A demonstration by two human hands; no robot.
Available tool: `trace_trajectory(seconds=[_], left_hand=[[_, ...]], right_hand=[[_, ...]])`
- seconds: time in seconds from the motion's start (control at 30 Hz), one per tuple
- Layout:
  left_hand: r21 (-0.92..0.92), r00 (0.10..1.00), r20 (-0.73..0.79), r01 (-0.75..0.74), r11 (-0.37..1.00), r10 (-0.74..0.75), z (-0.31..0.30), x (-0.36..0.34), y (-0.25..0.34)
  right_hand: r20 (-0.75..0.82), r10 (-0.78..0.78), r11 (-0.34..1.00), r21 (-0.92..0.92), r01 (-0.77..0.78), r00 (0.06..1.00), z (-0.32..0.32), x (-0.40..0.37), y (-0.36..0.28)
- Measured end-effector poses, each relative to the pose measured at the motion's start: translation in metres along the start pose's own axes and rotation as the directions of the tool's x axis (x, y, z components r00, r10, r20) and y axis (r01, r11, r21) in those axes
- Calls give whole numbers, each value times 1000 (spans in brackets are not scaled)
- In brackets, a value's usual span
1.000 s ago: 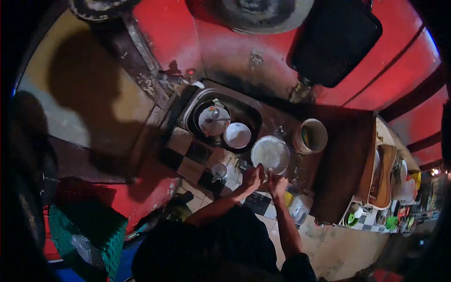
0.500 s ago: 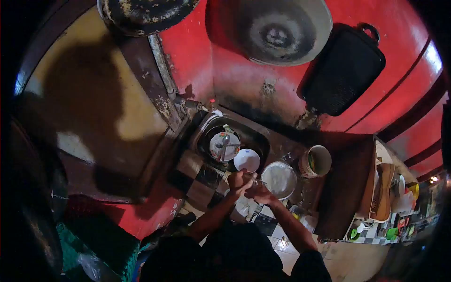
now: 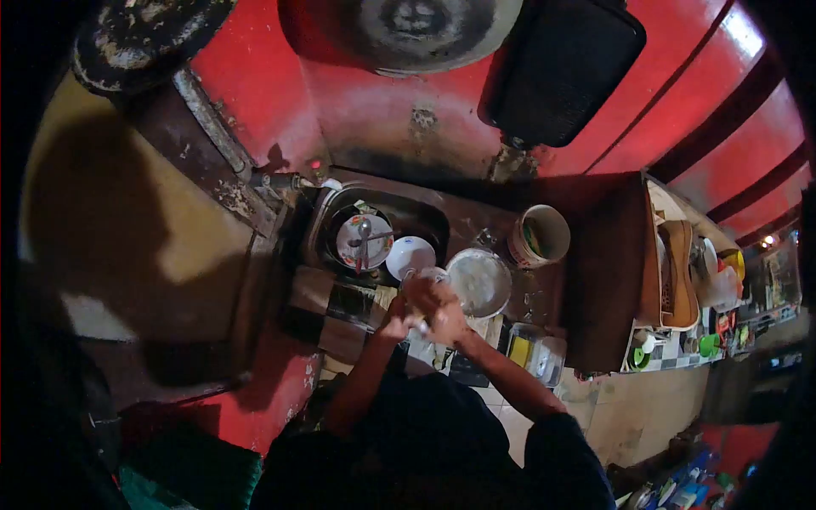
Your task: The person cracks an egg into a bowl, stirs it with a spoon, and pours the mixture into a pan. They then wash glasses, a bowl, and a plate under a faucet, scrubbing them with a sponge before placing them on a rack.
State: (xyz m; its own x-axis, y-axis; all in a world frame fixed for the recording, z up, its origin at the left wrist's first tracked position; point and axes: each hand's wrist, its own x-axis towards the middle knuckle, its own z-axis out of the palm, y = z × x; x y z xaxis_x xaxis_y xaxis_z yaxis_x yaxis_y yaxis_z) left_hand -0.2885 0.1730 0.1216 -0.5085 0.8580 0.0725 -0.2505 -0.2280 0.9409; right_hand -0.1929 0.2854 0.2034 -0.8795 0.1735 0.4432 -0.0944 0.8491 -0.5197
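Note:
My left hand [image 3: 396,326] and my right hand [image 3: 444,313] are close together in front of the sink, smeared by motion. Both look closed around something small between them, which I cannot make out. Just beyond the fingers is a white bowl [image 3: 411,255] at the sink's near edge. Right of it, close to my right hand, stands a round metal basin [image 3: 489,285] with cloudy, whitish contents. Inside the dark sink [image 3: 429,212] lies a floral plate [image 3: 348,231] with a spoon [image 3: 364,242] on top.
A white bucket [image 3: 544,234] stands on the counter's right. Below it is a clear container [image 3: 548,361] beside a yellow sponge-like block [image 3: 520,350]. A tap [image 3: 289,181] juts out at the sink's left corner. A large pan [image 3: 416,30] and black tray [image 3: 565,72] hang on the wall.
My view has shifted, so the sink and wall sit higher and further left. My hands have changed position against each other, with the right now reaching over toward the white bowl.

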Motion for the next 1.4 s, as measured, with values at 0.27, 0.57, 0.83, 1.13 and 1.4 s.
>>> trace_trajectory(seconds=[0.27, 0.57, 0.83, 1.13, 1.4], left_hand=[[-422, 961, 86, 273, 864, -262, 16, -3, -33], [-553, 795, 76, 536, 638, -602, 54, -2, -33], [-774, 838, 102, 405, 486, -536, 81, -10, -33], [218, 812, -570, 2, 976, 126, 92, -18, -46], [418, 601, -725, -5, 909, 336, 73, 20, -77]], right_hand=[[87, 29, 965, 256, -51, 996, -7, -10, 18], [-39, 246, 943, 239, -230, 968, -11, -39, 64], [-250, 306, 918, 333, -216, 919, -19, -80, 36], [-153, 885, 324, 881, -345, 440, 48, -119, 19], [301, 930, -162, 853, -496, 212, 5, -88, 26]])
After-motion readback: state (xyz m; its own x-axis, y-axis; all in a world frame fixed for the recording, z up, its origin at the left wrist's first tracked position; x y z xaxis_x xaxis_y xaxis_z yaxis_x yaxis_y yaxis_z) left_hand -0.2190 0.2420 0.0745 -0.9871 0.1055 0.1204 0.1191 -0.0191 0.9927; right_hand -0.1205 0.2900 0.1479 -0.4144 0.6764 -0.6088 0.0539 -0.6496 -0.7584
